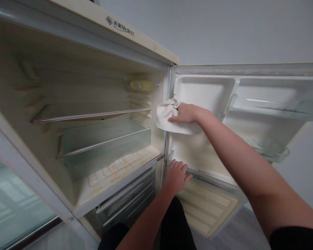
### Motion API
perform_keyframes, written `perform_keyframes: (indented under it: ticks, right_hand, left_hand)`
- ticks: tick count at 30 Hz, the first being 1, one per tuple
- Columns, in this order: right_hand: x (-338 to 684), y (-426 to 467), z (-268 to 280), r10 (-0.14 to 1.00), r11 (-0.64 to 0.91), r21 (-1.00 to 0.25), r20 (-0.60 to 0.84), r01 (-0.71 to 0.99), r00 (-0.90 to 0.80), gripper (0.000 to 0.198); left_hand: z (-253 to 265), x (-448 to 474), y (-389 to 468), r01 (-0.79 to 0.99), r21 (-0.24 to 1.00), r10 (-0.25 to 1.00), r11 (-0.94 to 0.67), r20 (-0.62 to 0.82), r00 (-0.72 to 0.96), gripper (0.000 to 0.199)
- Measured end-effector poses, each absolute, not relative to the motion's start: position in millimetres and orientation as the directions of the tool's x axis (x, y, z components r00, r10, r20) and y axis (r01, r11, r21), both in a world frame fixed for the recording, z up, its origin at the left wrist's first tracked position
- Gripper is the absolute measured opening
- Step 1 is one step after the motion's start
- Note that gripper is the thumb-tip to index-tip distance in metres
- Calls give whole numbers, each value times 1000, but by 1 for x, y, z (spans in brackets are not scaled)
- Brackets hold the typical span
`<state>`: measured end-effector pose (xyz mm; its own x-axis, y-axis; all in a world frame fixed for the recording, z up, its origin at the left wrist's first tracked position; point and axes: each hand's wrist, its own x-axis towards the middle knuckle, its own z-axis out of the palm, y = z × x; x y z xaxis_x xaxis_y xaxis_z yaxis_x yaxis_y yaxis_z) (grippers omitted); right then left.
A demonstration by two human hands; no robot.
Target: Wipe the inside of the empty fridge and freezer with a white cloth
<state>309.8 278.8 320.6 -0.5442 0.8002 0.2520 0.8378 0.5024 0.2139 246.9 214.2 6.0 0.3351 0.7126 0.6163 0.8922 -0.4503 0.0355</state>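
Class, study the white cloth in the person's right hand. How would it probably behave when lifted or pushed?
The white cloth is probably floppy, since it bunches into folds by the right hand. It is likely light, as that one hand holds it. Pushed, it would probably crumple rather than roll, being a thin, spread sheet with a scalloped edge.

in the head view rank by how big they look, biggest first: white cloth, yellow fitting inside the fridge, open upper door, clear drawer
1. Open upper door
2. Clear drawer
3. White cloth, partly covered by the right hand
4. Yellow fitting
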Motion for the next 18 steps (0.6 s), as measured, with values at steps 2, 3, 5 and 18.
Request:
perform_keyframes:
  ticks: [2, 3, 5, 18]
  right_hand:
    - [326, 278, 323, 797, 542, 186, 193, 819, -572, 74]
    - [336, 276, 324, 790, 565, 170, 172, 807, -589, 72]
    - [357, 271, 325, 770, 601, 152, 152, 785, -619, 69]
    - [365, 247, 321, 857, 393, 299, 222, 869, -464, 76]
  left_hand:
    - [6, 246, 214, 893, 24, 711, -450, 615, 341, 33]
    - [6, 246, 213, 893, 22, 710, -450, 616, 342, 33]
    - [6, 247, 213, 892, 19, 705, -451, 621, 343, 33]
    - [5, 249, 213, 896, 6, 695, -444, 634, 340, 33]
